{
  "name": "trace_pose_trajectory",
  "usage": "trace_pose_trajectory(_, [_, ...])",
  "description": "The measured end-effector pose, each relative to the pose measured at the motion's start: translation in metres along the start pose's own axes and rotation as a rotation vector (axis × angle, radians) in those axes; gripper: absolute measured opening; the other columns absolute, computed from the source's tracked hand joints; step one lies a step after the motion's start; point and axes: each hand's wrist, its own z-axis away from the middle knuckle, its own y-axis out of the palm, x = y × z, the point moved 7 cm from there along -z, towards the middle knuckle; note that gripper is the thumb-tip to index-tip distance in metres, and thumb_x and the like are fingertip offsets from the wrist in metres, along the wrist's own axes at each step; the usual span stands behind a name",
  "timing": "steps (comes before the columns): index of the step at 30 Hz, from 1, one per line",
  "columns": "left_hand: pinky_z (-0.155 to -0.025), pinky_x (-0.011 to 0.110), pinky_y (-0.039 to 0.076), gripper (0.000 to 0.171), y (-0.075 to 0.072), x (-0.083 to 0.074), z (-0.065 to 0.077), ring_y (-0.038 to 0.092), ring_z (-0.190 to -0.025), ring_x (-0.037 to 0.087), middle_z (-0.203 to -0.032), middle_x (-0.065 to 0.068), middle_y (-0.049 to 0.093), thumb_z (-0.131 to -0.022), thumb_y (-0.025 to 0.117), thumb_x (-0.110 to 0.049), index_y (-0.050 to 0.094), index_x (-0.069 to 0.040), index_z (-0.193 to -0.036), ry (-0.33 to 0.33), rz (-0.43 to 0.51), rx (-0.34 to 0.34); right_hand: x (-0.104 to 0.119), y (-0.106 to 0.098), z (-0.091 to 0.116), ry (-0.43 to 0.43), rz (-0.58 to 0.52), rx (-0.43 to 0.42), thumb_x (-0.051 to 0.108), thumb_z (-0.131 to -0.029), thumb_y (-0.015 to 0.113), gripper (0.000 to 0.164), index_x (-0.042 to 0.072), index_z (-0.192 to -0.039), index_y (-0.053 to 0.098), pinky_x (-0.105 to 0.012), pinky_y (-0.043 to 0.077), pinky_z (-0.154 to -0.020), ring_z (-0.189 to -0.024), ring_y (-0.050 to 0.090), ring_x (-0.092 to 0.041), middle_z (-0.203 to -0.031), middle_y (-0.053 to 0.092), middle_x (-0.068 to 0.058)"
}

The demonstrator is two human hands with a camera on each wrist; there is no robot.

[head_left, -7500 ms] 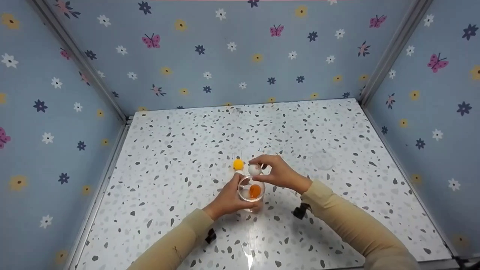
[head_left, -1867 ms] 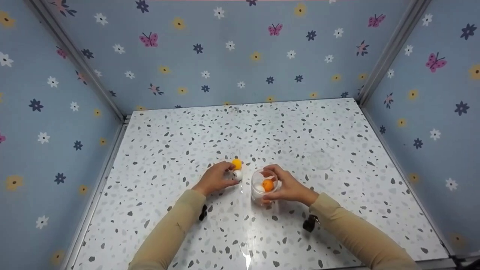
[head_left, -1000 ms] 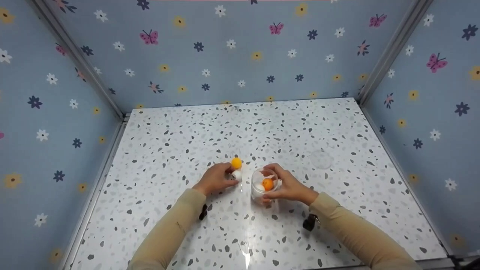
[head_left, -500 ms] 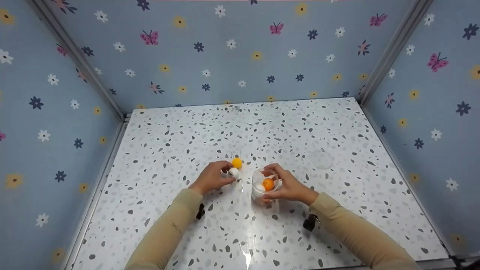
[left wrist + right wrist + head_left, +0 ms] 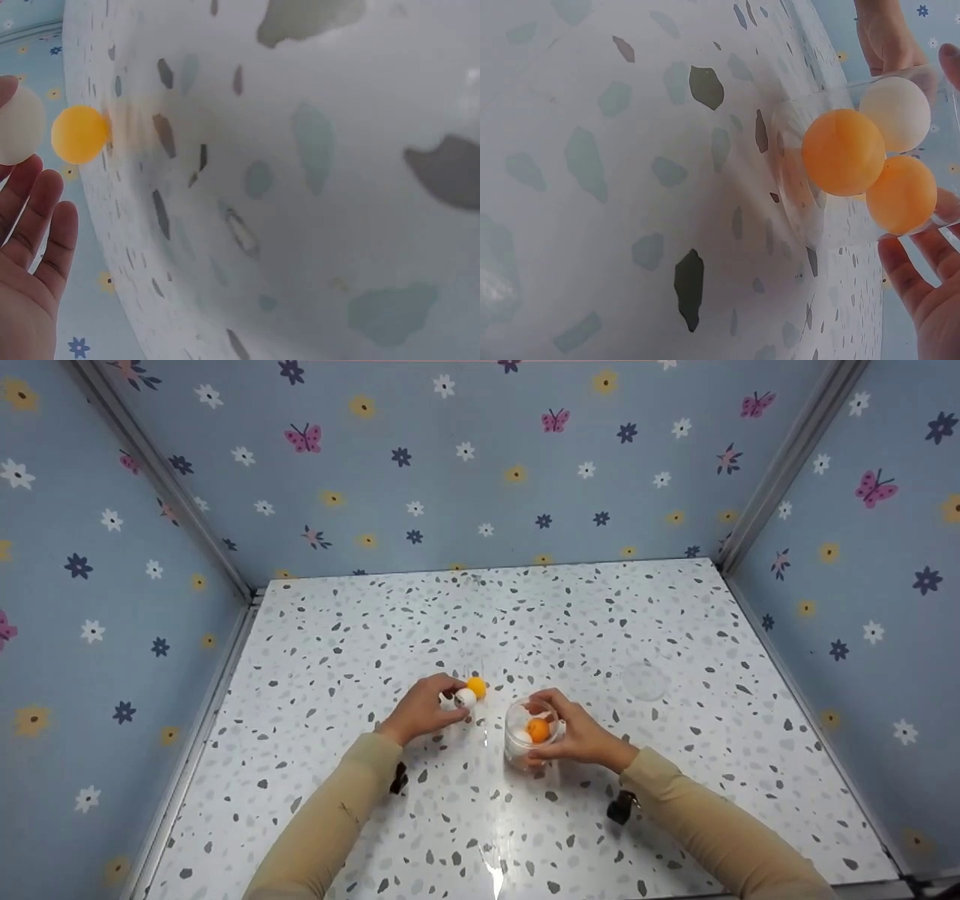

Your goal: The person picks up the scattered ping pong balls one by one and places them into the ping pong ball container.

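My left hand (image 5: 420, 711) pinches a white ping-pong ball (image 5: 465, 698) between thumb and fingers. In the left wrist view this ball (image 5: 21, 127) is held off the tabletop, its left part cut off by the frame. Just behind it, a yellow-orange ping-pong ball (image 5: 476, 687) rests on the table. To the right, my right hand (image 5: 585, 735) grips a clear plastic jar (image 5: 513, 753) round its side, the mouth facing up without a lid. Through its wall the right wrist view shows an orange ball (image 5: 843, 152), a second orange ball (image 5: 901, 195) and a white ball (image 5: 895, 114).
A clear round lid (image 5: 645, 681) lies flat on the speckled white tabletop (image 5: 375, 615), right of the jar and farther back. Flower-patterned panels (image 5: 465, 457) enclose the table at the back and sides. Black wrist devices (image 5: 621, 808) sit below the cuffs.
Earlier the left hand held the jar and the right hand a white ball above it. Now the right holds the jar; the left has picked up another white ball, shifting it slightly back and left.
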Motion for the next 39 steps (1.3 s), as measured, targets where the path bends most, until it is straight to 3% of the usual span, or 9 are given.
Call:
trace_pose_trajectory(8, [-0.105, 0.049, 0.057, 0.04, -0.01, -0.016, -0.004, 0.069, -0.119, 0.027, -0.125, 0.007, 0.075, -0.094, 0.085, -0.023, 0.074, -0.01, -0.13, -0.004, -0.004, 0.016, -0.001, -0.001, 0.001, 0.008, -0.014, -0.001, 0.024, -0.075, 0.101, 0.088, 0.013, -0.146, 0.05, -0.065, 0.047, -0.115, -0.13, 0.064, -0.04, -0.149, 0.065, -0.018])
trace_pose_trajectory(18, [-0.098, 0.05, 0.059, 0.04, -0.014, -0.036, -0.008, 0.069, -0.114, 0.026, -0.122, 0.009, 0.075, -0.095, 0.085, -0.024, 0.074, -0.008, -0.129, 0.095, -0.019, 0.023, 0.0, -0.001, 0.001, -0.003, -0.005, -0.009, 0.029, -0.076, 0.102, 0.086, 0.013, -0.144, 0.052, -0.062, 0.046, -0.113, -0.129, 0.064, -0.037, -0.146, 0.068, -0.016])
trace_pose_trajectory(27, [-0.095, 0.049, 0.059, 0.034, -0.019, -0.055, -0.012, 0.068, -0.106, 0.021, -0.115, 0.005, 0.076, -0.094, 0.086, -0.025, 0.077, -0.01, -0.123, 0.133, -0.01, 0.03, 0.002, -0.002, -0.001, 0.008, -0.015, 0.003, 0.026, -0.074, 0.103, 0.084, 0.013, -0.141, 0.052, -0.063, 0.045, -0.115, -0.13, 0.063, -0.038, -0.145, 0.068, -0.016])
trace_pose_trajectory(35, [-0.094, 0.052, 0.058, 0.032, -0.025, -0.073, -0.012, 0.07, -0.108, 0.037, -0.113, 0.007, 0.075, -0.095, 0.085, -0.022, 0.076, -0.009, -0.123, 0.184, 0.006, 0.033, 0.002, -0.003, -0.001, 0.009, -0.036, -0.01, 0.017, -0.074, 0.102, 0.081, 0.012, -0.139, 0.054, -0.068, 0.042, -0.116, -0.133, 0.062, -0.04, -0.145, 0.068, -0.017])
trace_pose_trajectory(39, [-0.093, 0.052, 0.058, 0.031, -0.028, -0.08, -0.012, 0.07, -0.108, 0.039, -0.113, 0.006, 0.075, -0.095, 0.086, -0.022, 0.076, -0.009, -0.121, 0.203, 0.003, 0.032, 0.001, -0.002, -0.001, -0.004, -0.04, -0.005, 0.019, -0.073, 0.103, 0.083, 0.011, -0.14, 0.053, -0.069, 0.042, -0.116, -0.134, 0.062, -0.042, -0.146, 0.067, -0.021])
